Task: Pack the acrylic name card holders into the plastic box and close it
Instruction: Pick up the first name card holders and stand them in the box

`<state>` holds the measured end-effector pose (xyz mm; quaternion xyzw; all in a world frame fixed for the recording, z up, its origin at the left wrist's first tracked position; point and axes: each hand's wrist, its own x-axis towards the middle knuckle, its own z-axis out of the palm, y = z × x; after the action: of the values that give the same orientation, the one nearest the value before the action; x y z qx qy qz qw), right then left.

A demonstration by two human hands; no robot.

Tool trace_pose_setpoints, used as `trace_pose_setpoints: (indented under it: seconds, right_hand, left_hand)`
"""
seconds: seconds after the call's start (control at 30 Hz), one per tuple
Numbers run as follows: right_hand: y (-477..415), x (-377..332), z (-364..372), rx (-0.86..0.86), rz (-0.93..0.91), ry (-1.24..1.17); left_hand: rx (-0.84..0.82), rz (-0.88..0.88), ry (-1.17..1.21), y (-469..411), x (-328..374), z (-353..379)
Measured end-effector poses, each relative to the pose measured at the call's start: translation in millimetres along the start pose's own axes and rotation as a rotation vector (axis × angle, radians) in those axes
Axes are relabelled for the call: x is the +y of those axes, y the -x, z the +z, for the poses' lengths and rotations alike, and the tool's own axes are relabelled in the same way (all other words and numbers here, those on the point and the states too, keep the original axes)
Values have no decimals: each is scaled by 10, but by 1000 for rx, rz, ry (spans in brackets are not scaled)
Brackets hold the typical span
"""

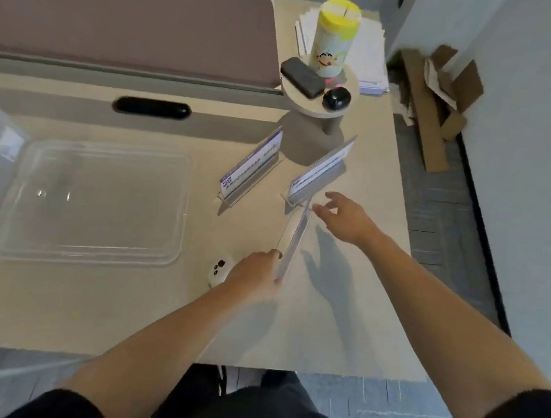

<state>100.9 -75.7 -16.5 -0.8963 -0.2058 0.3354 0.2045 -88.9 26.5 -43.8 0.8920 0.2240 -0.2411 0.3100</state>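
Note:
A clear plastic box [181, 207] lies open on the desk at the left, nothing inside it. Two acrylic name card holders stand upright: one [251, 168] in the middle and another [320, 171] to its right. A third holder [293, 240] is held edge-on above the desk, with my left hand [255, 275] gripping its near end. My right hand [343, 218] hovers with fingers spread beside the far end of that holder, close to the right standing holder; contact is unclear.
A small white device [217, 270] lies by my left hand. A round stand [319, 111] at the back carries a yellow-lidded canister [334, 37], a dark case and a black object. A grey panel [127, 16] borders the desk's back. Cardboard pieces [437, 99] lie on the floor.

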Motion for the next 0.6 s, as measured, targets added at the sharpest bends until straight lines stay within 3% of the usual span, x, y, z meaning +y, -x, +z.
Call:
trace_pose_setpoints:
  seconds: [0.23,0.6]
  right_hand:
    - [-303,131,70,-220,-88,-112]
    - [-229,138,122,-267,24,-589]
  left_hand:
    - [172,-183,15,-99,197,266]
    - [248,-189,115,51,251,229]
